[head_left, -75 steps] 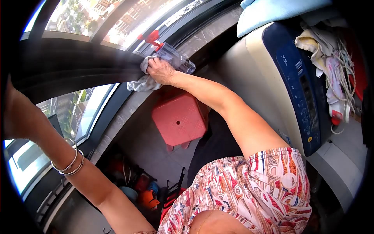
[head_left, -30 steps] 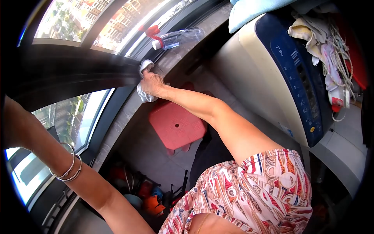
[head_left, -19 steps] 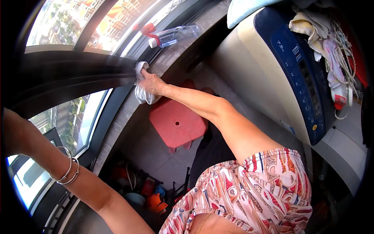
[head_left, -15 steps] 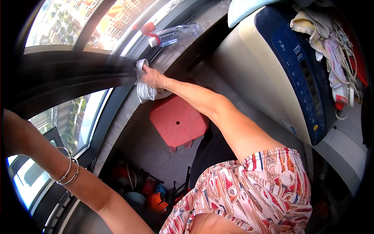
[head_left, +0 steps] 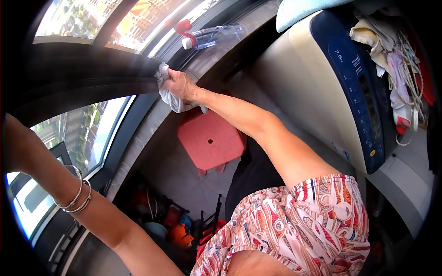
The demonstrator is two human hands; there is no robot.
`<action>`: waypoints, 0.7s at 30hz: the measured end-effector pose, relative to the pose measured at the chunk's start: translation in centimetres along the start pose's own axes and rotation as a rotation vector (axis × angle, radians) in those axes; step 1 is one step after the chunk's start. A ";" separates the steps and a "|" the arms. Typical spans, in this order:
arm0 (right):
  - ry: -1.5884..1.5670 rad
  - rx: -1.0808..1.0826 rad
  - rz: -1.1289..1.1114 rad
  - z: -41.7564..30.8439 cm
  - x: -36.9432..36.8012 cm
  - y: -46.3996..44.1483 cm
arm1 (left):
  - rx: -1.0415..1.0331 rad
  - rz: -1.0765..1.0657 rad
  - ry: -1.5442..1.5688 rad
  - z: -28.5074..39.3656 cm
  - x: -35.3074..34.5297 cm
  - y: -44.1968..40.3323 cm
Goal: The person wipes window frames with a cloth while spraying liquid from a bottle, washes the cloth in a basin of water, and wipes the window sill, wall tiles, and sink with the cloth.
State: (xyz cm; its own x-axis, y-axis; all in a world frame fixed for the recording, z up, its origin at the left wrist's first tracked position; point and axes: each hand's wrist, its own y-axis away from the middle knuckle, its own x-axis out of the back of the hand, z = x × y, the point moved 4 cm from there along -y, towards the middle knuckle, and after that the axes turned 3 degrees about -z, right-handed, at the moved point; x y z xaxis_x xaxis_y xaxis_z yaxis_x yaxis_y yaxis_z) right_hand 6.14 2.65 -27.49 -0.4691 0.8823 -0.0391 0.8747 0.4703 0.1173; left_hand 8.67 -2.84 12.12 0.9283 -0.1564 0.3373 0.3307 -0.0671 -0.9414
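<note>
My right hand is closed around a bunched pale grey cloth. The cloth presses against the end of a wide dark window frame bar, and a loose fold hangs below my fingers. At the left, my left forearm, with bracelets at the wrist, reaches up towards the window. The left hand itself lies beyond the dark edge of the picture.
A clear plastic bottle with a red handle lies on the sill. Below stands a pink stool. A washing machine occupies the right, with cloths and cords on top. Several items crowd the floor near the wall.
My right hand and the cloth have shifted slightly left and up along the frame bar. The left forearm has tilted a little. The whole view has shifted slightly.
</note>
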 end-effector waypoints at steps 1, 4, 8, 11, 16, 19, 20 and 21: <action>0.123 -0.033 -0.013 1.3 0.0 -0.2 | -0.011 -0.028 -0.025 0.4 -0.1 0.3; 0.373 -0.046 -0.044 1.6 0.7 0.0 | -0.071 -0.054 0.007 -0.3 0.1 -0.4; 0.666 -0.039 -0.058 1.5 0.2 0.1 | -0.014 -0.042 0.117 -1.1 -0.1 0.3; 0.579 0.023 -0.053 0.9 1.0 0.1 | -0.059 0.001 0.123 -2.2 -0.3 -1.0; 0.432 -0.040 0.143 2.1 -1.3 0.9 | -0.048 -0.127 0.134 -1.5 0.5 0.5; 0.367 -0.060 0.046 1.8 -0.7 0.9 | -0.144 -0.069 0.073 -1.4 0.1 1.1; 0.314 -0.053 0.010 1.6 -0.4 0.8 | -0.178 -0.048 0.053 -1.2 -0.1 1.1; 0.317 -0.048 0.009 2.3 -0.1 0.3 | -0.194 -0.035 0.041 -1.3 0.0 0.8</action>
State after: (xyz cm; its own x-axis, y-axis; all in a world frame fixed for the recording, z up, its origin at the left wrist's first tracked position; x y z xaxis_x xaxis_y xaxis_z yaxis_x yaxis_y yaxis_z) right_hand 6.67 2.76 -29.72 -0.4828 0.8322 0.2726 0.8756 0.4546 0.1632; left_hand 8.73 -4.17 11.36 0.9077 -0.1902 0.3741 0.3204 -0.2616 -0.9104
